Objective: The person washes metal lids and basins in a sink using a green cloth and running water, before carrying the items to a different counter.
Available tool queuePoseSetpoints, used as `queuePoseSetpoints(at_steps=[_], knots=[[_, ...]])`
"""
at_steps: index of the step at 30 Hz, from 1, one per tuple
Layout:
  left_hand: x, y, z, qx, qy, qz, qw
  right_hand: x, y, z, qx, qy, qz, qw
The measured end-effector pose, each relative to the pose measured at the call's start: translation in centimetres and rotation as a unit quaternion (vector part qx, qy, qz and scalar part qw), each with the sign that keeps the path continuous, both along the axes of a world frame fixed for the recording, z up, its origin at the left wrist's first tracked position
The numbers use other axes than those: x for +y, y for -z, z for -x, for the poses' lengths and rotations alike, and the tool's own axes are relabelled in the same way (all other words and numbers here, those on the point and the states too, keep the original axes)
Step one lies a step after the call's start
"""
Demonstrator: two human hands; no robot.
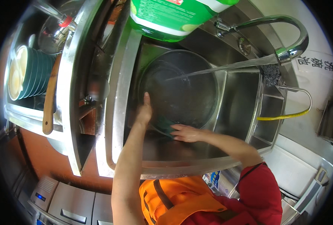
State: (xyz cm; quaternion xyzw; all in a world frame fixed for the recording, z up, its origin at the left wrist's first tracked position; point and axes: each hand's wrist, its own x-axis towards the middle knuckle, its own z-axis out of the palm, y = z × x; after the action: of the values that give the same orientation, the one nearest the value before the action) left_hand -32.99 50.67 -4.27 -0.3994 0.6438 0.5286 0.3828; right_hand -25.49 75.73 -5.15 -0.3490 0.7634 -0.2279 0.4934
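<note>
A large round dark metal pan (180,92) lies in a stainless steel sink (236,98). Water runs into it from a curved chrome faucet (298,42). My left hand (145,111) grips the pan's rim on its left side, with the thumb pointing up along the edge. At the lower edge of the pan, my right hand (187,133) presses a dark green scouring pad (166,127) against the rim; part of the pad is hidden by the fingers. A green plastic bottle (166,18) with a printed label stands at the sink's far edge.
Left of the sink, stacked green bowls (38,74) sit beside a wooden handle (50,98) on a steel counter. A steel wool scrubber (271,74) rests by the faucet's base. A thin pipe with a yellow hose end (278,116) reaches over the right basin.
</note>
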Motion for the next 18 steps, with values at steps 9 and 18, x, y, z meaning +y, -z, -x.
queuePoseSetpoints(at_steps=[9,18], knots=[[0.7,-0.2,0.2,0.005,0.134,0.089,0.987,14.7,2.2,13.6,0.279,0.184,-0.265,0.904],[0.7,-0.5,0.2,0.006,0.134,0.105,0.985,-1.7,3.8,14.3,0.267,0.295,-0.182,0.899]])
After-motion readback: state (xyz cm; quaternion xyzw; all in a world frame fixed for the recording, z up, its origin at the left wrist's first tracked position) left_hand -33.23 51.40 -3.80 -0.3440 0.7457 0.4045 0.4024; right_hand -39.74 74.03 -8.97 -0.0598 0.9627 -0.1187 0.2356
